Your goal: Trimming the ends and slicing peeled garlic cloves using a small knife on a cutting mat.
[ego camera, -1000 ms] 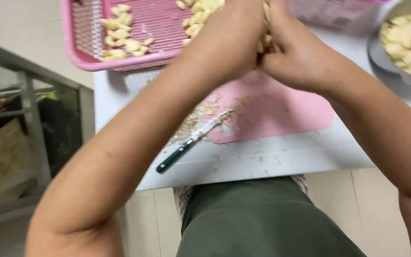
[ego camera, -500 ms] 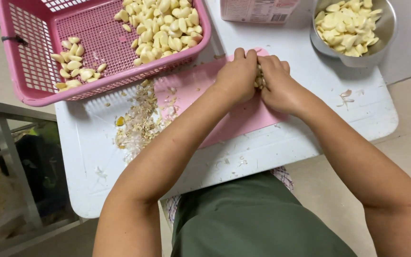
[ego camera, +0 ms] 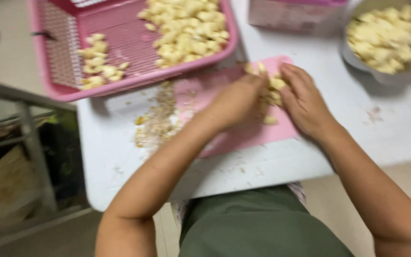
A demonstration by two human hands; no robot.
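Note:
My left hand (ego camera: pixel 236 102) and my right hand (ego camera: pixel 305 102) are cupped together over a pink cutting board (ego camera: pixel 229 131) on a white table (ego camera: pixel 357 138). Between them lies a small heap of pale yellow peeled garlic cloves (ego camera: pixel 272 90), touched by the fingers of both hands. One clove (ego camera: pixel 269 120) lies loose on the board just below the hands. The picture is blurred, so the finger grip is unclear.
A pink perforated basket (ego camera: pixel 120 47) with peeled cloves stands at the back left. A metal bowl (ego camera: pixel 386 43) of cloves is at the back right, a pink box (ego camera: pixel 291 14) between them. Peel scraps (ego camera: pixel 158 123) litter the board's left side. A metal frame (ego camera: pixel 29 138) stands left of the table.
The view has moved closer and shifted. My hands have dropped onto the board and spread a little, with cloves now showing between them. The knife seen a second ago is out of sight.

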